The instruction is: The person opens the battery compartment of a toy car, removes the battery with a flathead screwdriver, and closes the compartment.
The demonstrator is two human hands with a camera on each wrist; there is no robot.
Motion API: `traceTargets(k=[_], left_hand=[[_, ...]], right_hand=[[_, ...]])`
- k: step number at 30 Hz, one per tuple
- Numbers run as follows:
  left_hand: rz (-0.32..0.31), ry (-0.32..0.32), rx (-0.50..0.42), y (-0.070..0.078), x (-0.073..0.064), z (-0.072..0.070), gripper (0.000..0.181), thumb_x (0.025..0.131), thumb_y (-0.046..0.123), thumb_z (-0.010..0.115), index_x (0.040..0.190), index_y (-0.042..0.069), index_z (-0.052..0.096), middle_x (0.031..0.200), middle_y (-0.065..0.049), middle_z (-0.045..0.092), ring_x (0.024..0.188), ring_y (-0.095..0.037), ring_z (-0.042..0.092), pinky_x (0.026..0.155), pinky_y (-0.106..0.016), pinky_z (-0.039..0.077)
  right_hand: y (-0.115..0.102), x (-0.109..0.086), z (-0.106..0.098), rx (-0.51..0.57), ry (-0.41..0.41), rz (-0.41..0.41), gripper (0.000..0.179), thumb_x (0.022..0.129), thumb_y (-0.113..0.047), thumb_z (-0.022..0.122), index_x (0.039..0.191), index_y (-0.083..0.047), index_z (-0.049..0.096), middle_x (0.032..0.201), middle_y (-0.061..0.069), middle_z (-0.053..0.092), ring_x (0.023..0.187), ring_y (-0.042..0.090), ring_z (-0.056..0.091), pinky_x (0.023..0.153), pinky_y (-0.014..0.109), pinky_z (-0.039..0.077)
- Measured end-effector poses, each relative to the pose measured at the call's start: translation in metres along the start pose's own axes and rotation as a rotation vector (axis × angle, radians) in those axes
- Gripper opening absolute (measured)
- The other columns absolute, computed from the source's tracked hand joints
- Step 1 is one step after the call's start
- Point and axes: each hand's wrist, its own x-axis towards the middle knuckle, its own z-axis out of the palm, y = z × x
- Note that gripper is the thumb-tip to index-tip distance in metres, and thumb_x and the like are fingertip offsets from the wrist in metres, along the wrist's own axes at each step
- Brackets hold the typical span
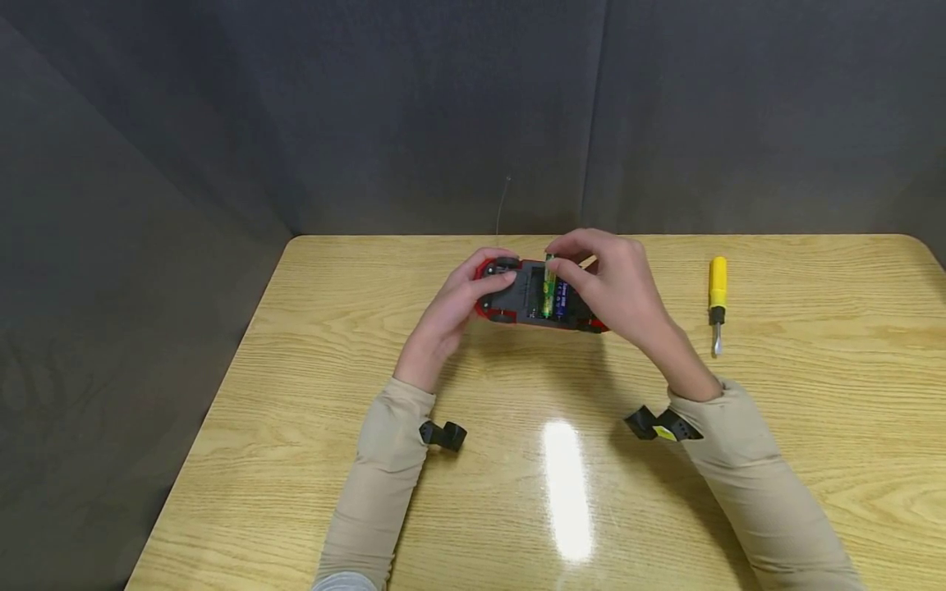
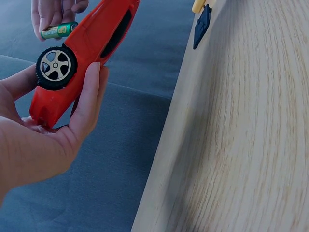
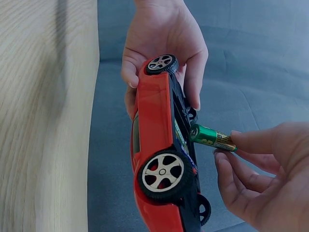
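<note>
My left hand [image 1: 447,308] grips one end of a red toy car [image 3: 153,116], thumb across its black underside [image 1: 517,289]. The car is held above the table with its open battery compartment facing up in the head view. Between thumb and fingers, my right hand [image 1: 624,283] pinches a green and gold battery [image 3: 212,137] by its gold end. The battery's green end points into the compartment in the head view; in the right wrist view it stands out from the underside. Beside it, a blue battery [image 1: 562,300] lies in the compartment.
A yellow-handled screwdriver [image 1: 718,304] lies on the wooden table [image 1: 296,394] to the right. A flat black piece [image 2: 202,26] shows near something yellow in the left wrist view. The car's thin antenna [image 1: 502,201] sticks up toward the dark cloth backdrop [image 1: 443,115].
</note>
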Motion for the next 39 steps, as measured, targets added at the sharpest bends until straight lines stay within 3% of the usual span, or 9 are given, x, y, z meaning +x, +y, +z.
traceTargets(k=[15, 22, 28, 39], left_hand=[[-0.003, 0.004, -0.018, 0.0, 0.001, -0.001, 0.032, 0.102, 0.013, 0.062, 0.133, 0.008, 0.06, 0.125, -0.009, 0.058, 0.096, -0.019, 0.061, 0.08, -0.028, 0.054], [-0.003, 0.013, -0.014, -0.001, 0.001, -0.001, 0.032, 0.101, 0.012, 0.063, 0.133, 0.008, 0.061, 0.126, -0.01, 0.059, 0.097, -0.019, 0.061, 0.081, -0.028, 0.054], [0.002, 0.017, -0.009, -0.001, 0.001, -0.001, 0.032, 0.1, 0.012, 0.063, 0.132, 0.008, 0.061, 0.126, -0.011, 0.058, 0.098, -0.02, 0.061, 0.083, -0.029, 0.053], [-0.001, 0.024, -0.016, -0.001, 0.001, -0.001, 0.033, 0.1, 0.012, 0.063, 0.132, 0.008, 0.061, 0.126, -0.011, 0.058, 0.1, -0.021, 0.06, 0.086, -0.029, 0.052]], right_hand=[[-0.001, 0.001, -0.011, 0.052, -0.011, 0.08, 0.014, 0.101, -0.006, 0.067, 0.111, 0.001, 0.075, 0.102, 0.013, 0.073, 0.09, 0.023, 0.065, 0.072, 0.017, 0.049], [0.0, -0.001, -0.014, 0.123, -0.013, 0.114, 0.016, 0.105, -0.005, 0.061, 0.116, 0.003, 0.07, 0.103, 0.015, 0.069, 0.086, 0.025, 0.066, 0.071, 0.012, 0.053], [0.002, -0.002, -0.014, 0.194, 0.013, 0.128, 0.017, 0.106, -0.003, 0.057, 0.118, 0.006, 0.064, 0.107, 0.016, 0.064, 0.089, 0.019, 0.067, 0.073, 0.018, 0.06], [0.005, -0.002, -0.02, 0.309, 0.06, 0.171, 0.02, 0.107, -0.004, 0.055, 0.121, 0.009, 0.06, 0.107, 0.013, 0.059, 0.081, 0.011, 0.065, 0.071, 0.022, 0.061]])
